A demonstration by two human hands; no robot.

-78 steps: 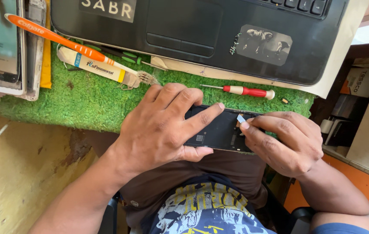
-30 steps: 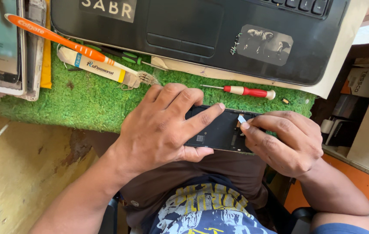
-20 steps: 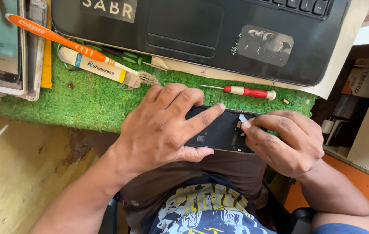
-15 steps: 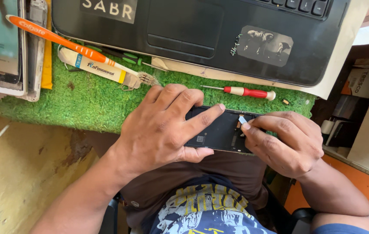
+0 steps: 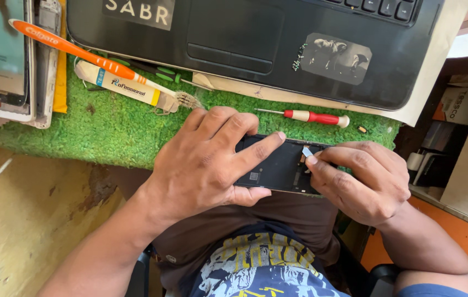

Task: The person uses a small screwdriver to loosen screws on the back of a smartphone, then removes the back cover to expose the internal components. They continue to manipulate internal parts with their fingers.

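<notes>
A black opened phone body (image 5: 280, 165) lies across my lap at the front edge of the green turf mat (image 5: 113, 129). My left hand (image 5: 206, 159) grips its left half, index finger stretched over the top edge and thumb under the bottom edge. My right hand (image 5: 363, 179) rests on the phone's right end and pinches a small pale flat piece (image 5: 307, 152) between fingertips, pressed against the phone's inside.
A red-handled screwdriver (image 5: 311, 116) lies on the mat just behind the phone. Further left lie an orange toothbrush (image 5: 80, 52) and a white toothbrush (image 5: 129, 88). A black laptop (image 5: 256, 44) fills the back. Phone parts (image 5: 3, 55) are stacked at left; boxes (image 5: 453, 104) stand at right.
Hardly anything differs: both hands stay on the phone, with the right fingertips and the pale piece shifting very slightly at the phone's right end.
</notes>
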